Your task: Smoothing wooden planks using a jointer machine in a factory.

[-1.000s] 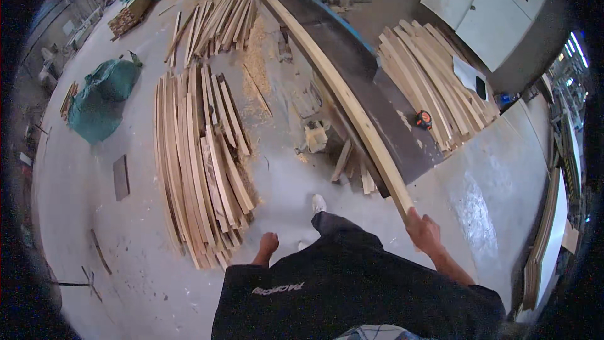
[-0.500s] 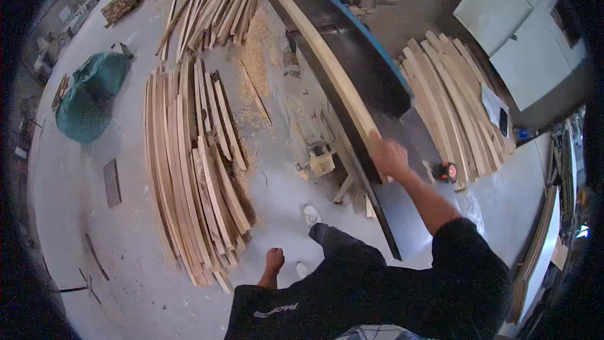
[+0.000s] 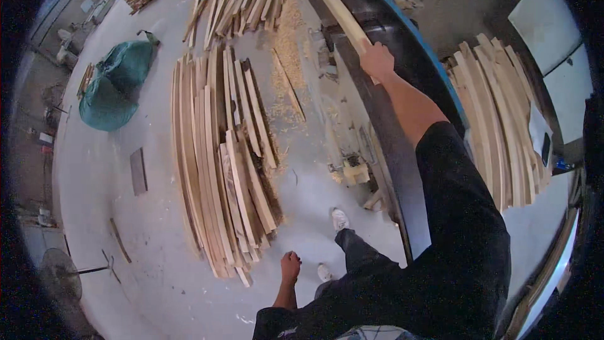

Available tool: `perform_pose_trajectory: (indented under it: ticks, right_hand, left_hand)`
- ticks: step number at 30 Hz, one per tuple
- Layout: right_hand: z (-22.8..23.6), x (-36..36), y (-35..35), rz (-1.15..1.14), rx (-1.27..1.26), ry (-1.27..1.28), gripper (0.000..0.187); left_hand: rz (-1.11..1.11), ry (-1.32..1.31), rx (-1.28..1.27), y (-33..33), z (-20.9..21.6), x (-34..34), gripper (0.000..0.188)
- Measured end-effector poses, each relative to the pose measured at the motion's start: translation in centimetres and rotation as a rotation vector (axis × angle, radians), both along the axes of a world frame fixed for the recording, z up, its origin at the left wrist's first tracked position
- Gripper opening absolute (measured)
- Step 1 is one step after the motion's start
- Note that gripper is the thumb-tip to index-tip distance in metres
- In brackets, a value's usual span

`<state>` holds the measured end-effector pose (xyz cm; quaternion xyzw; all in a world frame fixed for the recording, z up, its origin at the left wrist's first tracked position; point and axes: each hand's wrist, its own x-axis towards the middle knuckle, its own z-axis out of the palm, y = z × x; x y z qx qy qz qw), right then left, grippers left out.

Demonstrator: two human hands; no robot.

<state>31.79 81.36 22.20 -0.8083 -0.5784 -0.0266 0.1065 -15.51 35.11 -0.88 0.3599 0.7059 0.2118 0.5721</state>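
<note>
A long pale wooden strip [image 3: 333,3] lies lengthwise on a dark metal machine bed [image 3: 412,182]. My right hand [image 3: 378,62] is closed over the strip's near end, with the arm stretched out forward over the bed. The far end of the strip runs out of the top of the picture. My left hand [image 3: 290,266] hangs low by my body, above the floor, with its fingers curled in and nothing seen in them. It is nearest to the low end of a stack of wooden strips [image 3: 207,170].
More strips [image 3: 242,0] lie fanned out behind, beside wood shavings [image 3: 290,44]. Another stack [image 3: 497,119] stands right of the blue-edged machine, with a dark phone-like object [image 3: 545,148] at its side. A green sack [image 3: 113,88] and a flat board [image 3: 138,171] lie on the floor at left.
My right hand has gone forward along the machine bed, and the strip has slid away from me with it. The view has shifted, so the surroundings sit further right. My left hand stays low and curled.
</note>
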Motion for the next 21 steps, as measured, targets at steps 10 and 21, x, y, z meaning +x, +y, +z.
perform_pose_trajectory:
  ticks: [10, 21]
  right_hand:
    - [-0.1, -3.1, -23.4, 0.025, 0.078, -0.073, 0.048]
    - [1.7, -10.3, -62.6, -0.057, -0.006, 0.101, 0.043]
  left_hand:
    - [-0.363, 0.125, 0.104, -8.2, -2.5, -4.2, 0.03]
    - [-1.046, 0.518, 1.052, -14.9, -2.8, -7.4, 0.021]
